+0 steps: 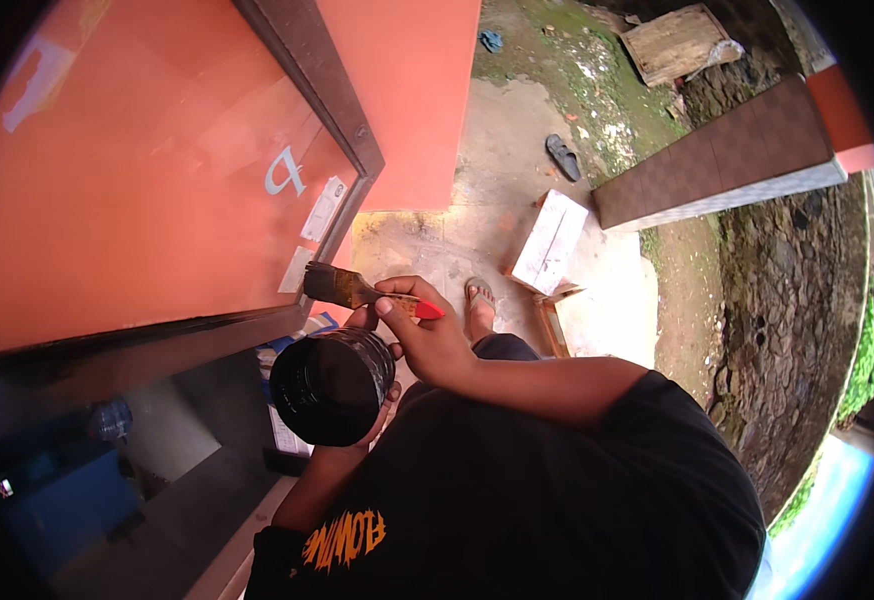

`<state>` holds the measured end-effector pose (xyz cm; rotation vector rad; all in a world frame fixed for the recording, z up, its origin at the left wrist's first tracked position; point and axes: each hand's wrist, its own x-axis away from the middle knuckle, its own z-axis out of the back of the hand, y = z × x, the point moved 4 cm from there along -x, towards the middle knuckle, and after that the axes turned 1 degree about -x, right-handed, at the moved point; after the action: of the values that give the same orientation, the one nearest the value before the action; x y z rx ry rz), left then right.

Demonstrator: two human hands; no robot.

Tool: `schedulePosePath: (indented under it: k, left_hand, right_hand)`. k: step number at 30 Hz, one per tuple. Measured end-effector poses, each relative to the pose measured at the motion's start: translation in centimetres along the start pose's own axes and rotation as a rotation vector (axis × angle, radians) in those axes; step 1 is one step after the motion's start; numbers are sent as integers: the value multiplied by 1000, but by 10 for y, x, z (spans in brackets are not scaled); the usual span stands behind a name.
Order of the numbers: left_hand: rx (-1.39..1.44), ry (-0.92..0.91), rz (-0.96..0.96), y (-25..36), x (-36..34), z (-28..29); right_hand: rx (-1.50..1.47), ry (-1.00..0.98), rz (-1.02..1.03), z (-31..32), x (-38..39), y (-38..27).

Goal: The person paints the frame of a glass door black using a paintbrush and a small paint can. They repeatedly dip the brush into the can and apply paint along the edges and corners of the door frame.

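Right hand [427, 335] pinches the paintbrush [357, 290] by its red-tipped handle, bristles at 10 o'clock touching the dark frame [307, 60] corner. Left hand [375, 400] cups the black paint can [332, 385] from below, at 7 o'clock of the brush. Risks: can appears tilted, so likely to spill; loaded bristles likely to smear onto the orange panel [137, 170] and paper stickers [322, 210].

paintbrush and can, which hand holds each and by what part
The right hand grips the paintbrush by its red handle; the left hand cups the black paint can around its side.
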<state>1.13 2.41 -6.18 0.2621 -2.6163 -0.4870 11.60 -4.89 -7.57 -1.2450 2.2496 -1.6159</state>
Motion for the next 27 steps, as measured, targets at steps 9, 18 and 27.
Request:
schedulePosePath:
  k: [9,18,27]
  left_hand:
    - [71,-11,101,-7,-10,10]
    - [180,-154,166,-19,-39,9]
    - [105,-247,254,-39,-79,-12]
  right_hand:
    - [-90,35,16,11,6,7]
    - [-157,93,-7,41,5,22]
    - [-72,141,164,89,17,25]
